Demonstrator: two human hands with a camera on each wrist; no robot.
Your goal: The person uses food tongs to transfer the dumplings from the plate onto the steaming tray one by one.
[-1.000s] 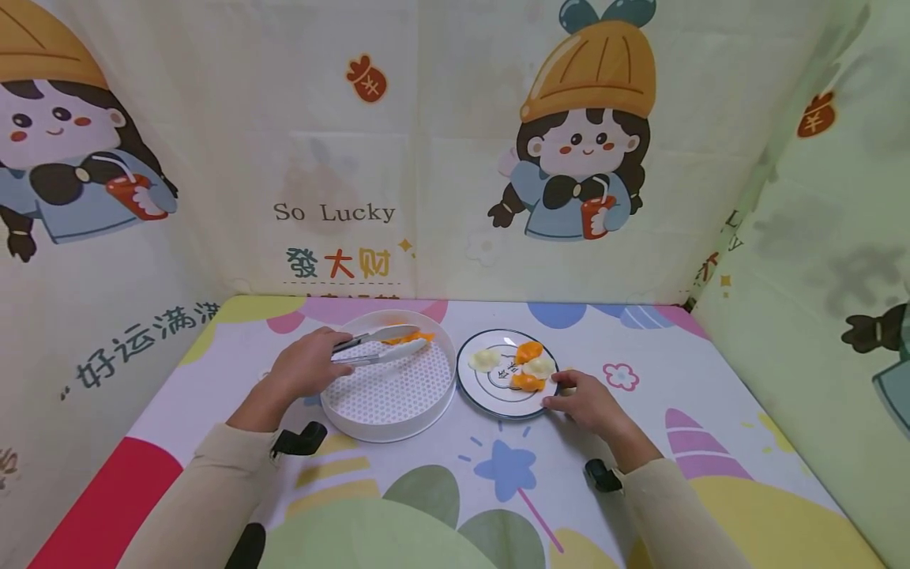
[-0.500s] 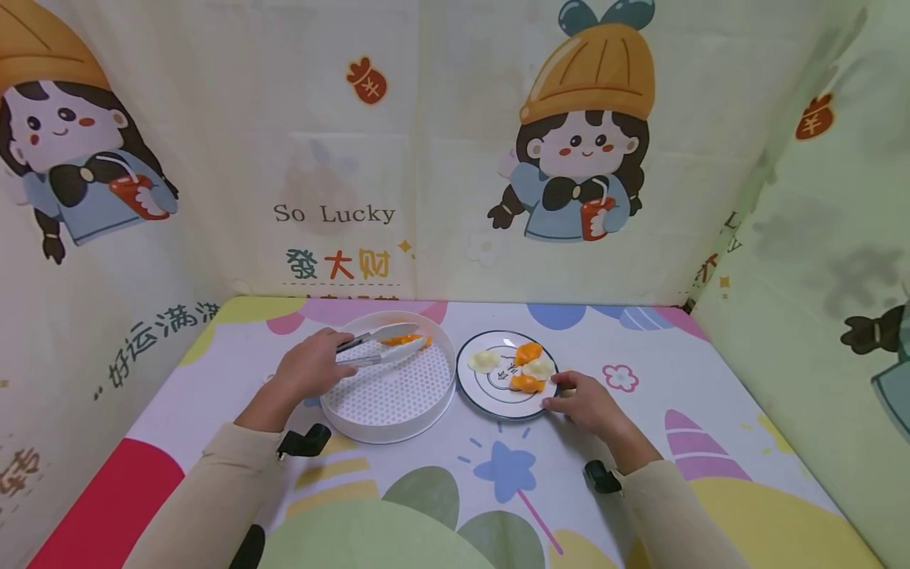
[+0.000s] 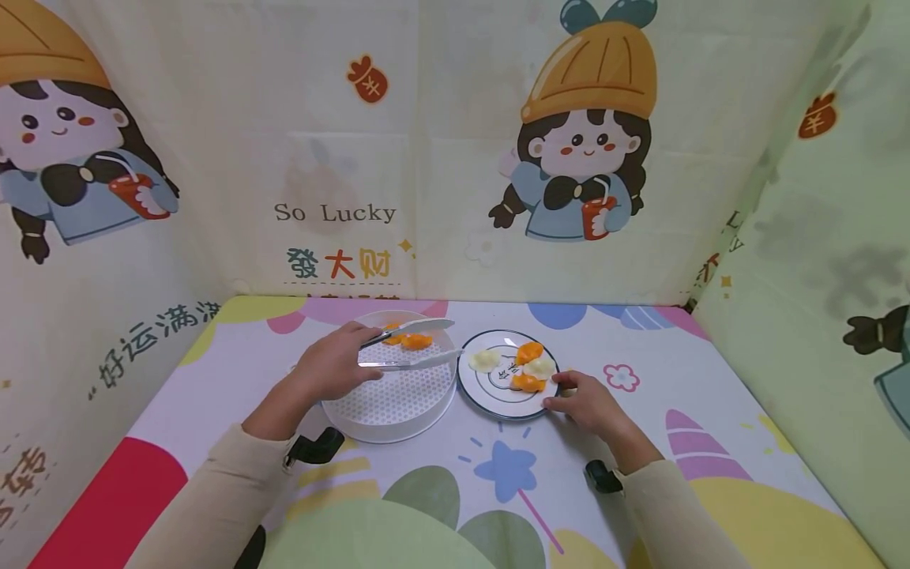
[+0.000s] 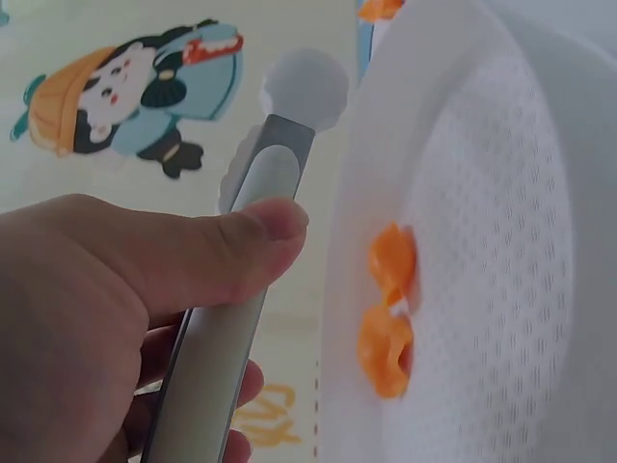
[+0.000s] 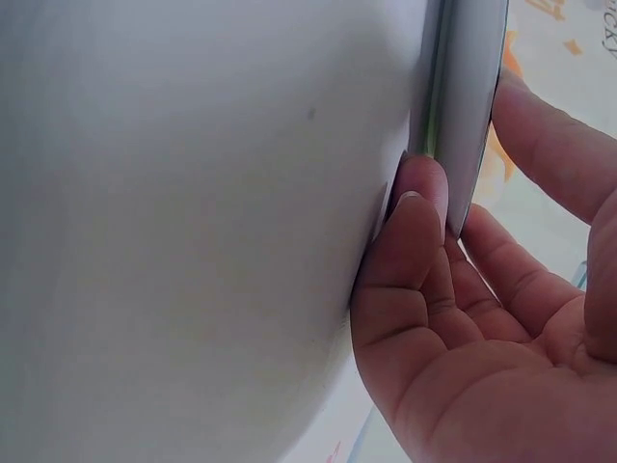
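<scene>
My left hand grips a pair of metal tongs with pale, scalloped tips. In the head view the tong arms stand apart over the white steamer tray, tips reaching its right rim, nothing between them. Two orange dumpling-like pieces lie side by side on the tray's perforated floor, near its back wall. To the right, a dark-rimmed white plate bears two orange pieces and two pale ones. My right hand holds that plate's right edge, thumb and fingers on either side of the rim.
The table wears a cloth printed with colourful shapes. Behind it hangs a cartoon-printed curtain, with more curtain on both sides. Tray and plate sit almost rim to rim. Dark wrist mounts stick out by both sleeves.
My left hand has moved right with the tongs, whose arms have spread wider. The orange pieces that lay by the tips now lie clear in the tray. My right hand stays put.
</scene>
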